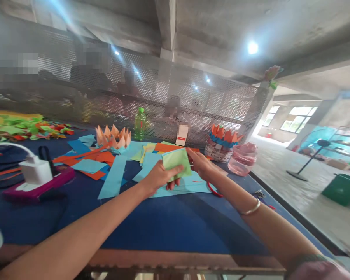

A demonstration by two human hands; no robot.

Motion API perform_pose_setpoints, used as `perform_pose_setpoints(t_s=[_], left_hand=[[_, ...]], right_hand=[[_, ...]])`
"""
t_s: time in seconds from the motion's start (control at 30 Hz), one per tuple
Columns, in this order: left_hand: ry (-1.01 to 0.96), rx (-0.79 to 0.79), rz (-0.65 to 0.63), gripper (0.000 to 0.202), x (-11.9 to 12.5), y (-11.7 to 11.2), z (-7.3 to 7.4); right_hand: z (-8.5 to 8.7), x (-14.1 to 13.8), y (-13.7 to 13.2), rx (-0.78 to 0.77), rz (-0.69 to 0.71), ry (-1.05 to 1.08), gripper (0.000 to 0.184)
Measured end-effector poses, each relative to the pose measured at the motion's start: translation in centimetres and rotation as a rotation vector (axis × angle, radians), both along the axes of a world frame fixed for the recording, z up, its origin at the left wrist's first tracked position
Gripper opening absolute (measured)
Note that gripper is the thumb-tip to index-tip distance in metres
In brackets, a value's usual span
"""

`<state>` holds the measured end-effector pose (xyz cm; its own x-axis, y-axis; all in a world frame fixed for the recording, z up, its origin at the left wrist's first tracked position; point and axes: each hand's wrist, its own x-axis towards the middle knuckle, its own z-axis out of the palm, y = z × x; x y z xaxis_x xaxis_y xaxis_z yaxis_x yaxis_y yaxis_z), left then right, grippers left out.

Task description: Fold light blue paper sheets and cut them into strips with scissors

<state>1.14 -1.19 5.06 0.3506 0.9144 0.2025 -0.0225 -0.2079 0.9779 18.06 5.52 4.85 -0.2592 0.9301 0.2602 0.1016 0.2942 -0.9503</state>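
Pinching a folded square of pale green paper [176, 163] between them, the left hand [160, 175] and right hand [200, 163] hold it just above a light blue paper sheet [189, 187] near the middle of the counter [163, 229]. The left grip is clamped on the square's left side, and the right grip is closed on its right edge. The square tilts, with one corner aimed toward the near side. It has no clear long axis, though its diagonal runs roughly far to near.

Finished-looking work stands at the far side: a folded orange-and-peach paper crown [113, 137] and a patterned holder [218, 152] topped with orange paper points. Still flat, loose blue paper strips [113, 177] and orange paper pieces [97, 157] lie left of the hands. A heap of green and red paper leaves [26, 128] sits at far left. A green plastic bottle [140, 124] stands far off, and a pink plastic jar [242, 158] stands to the right.
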Motion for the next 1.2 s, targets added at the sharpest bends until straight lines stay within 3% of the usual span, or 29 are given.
perform_pose_setpoints(t_s=[0.17, 0.37, 0.57, 0.77, 0.93, 1.2], left_hand=[[0.131, -0.021, -0.010, 0.034, 0.2, 0.9, -1.3], [0.203, -0.004, -0.078, 0.041, 0.4, 1.3, -2.6], [0.297, -0.052, -0.212, 0.039, 0.4, 0.8, -2.3], [0.300, -0.092, -0.250, 0.037, 0.4, 0.6, -2.0], [0.225, -0.057, -0.205, 0.029, 0.1, 1.1, -1.9], [0.206, -0.123, -0.157, 0.030, 0.3, 0.7, -1.4]], right_hand=[[-0.2, 2.8, -3.5, -0.057, 0.040, 0.066, 0.058], [-2.2, 2.5, -5.4, 0.075, 0.169, -0.149, 0.044], [-2.4, 2.4, -5.6, 0.107, 0.142, -0.144, 0.045], [-2.6, 2.5, -5.4, 0.130, 0.058, -0.074, 0.040], [-2.8, 2.9, -4.7, 0.120, -0.045, -0.019, 0.039], [-3.2, 3.2, -4.2, 0.134, -0.072, -0.017, 0.042]])
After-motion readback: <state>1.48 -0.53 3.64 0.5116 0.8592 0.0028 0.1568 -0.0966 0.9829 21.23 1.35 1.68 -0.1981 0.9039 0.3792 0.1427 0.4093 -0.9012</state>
